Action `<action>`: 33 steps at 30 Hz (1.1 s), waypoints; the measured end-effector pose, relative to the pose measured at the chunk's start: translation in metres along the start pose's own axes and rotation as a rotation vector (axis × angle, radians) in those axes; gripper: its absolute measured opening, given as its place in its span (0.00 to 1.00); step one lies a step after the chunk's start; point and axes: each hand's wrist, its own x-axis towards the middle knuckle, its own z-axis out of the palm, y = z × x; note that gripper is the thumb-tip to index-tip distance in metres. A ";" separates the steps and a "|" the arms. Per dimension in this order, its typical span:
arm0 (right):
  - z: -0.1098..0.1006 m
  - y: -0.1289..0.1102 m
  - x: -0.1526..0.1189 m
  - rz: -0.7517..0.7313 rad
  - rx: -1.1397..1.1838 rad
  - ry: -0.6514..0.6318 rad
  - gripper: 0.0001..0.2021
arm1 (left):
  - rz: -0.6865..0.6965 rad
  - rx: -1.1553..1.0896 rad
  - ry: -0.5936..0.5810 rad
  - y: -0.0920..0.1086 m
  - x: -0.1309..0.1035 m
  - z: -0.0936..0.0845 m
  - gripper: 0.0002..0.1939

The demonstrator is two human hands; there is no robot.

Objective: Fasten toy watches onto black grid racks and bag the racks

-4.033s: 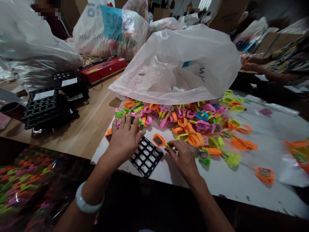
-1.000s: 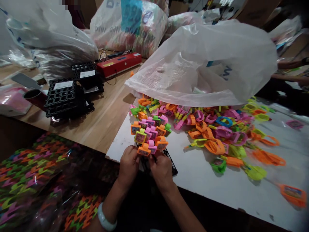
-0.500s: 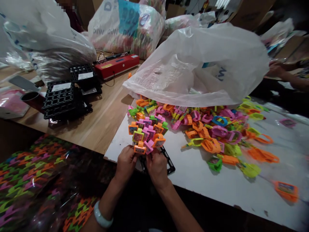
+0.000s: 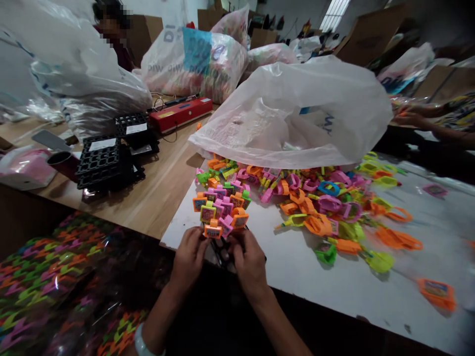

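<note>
Upright in a black plastic tray (image 4: 221,254) stands a cluster of toy watches (image 4: 222,205) in orange, pink, yellow and green, with square picture faces. My left hand (image 4: 189,254) is closed at the tray's left side, its fingertips by the front orange watch. My right hand (image 4: 249,259) is closed over the tray's right part, thumb and fingers bent near the front pink watch. The hands and watches hide much of the tray, and the exact finger contact is partly hidden. To the right, loose toy watches (image 4: 319,222) lie heaped on the white board (image 4: 297,277).
A big translucent plastic bag (image 4: 297,113) lies behind the heap. On the left are stacked black trays (image 4: 98,160), a red sealing machine (image 4: 181,113), a dark cup (image 4: 65,163) and a phone (image 4: 51,140). Bagged colourful pieces (image 4: 48,277) sit below the table edge. Another person's arm (image 4: 419,118) shows at right.
My hands have loosened and spread slightly apart by the front watches, and the right hand now covers more of the tray's right side. The view has tilted up a little.
</note>
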 end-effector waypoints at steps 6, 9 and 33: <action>-0.008 0.009 0.022 -0.041 0.172 -0.114 0.09 | 0.254 0.175 0.035 0.034 0.035 -0.024 0.24; -0.002 0.009 0.030 -0.042 0.211 -0.184 0.11 | 0.384 0.196 -0.094 0.036 0.053 -0.016 0.26; 0.009 0.015 0.038 -0.054 0.152 -0.236 0.10 | 0.190 0.199 0.048 0.031 0.036 0.001 0.36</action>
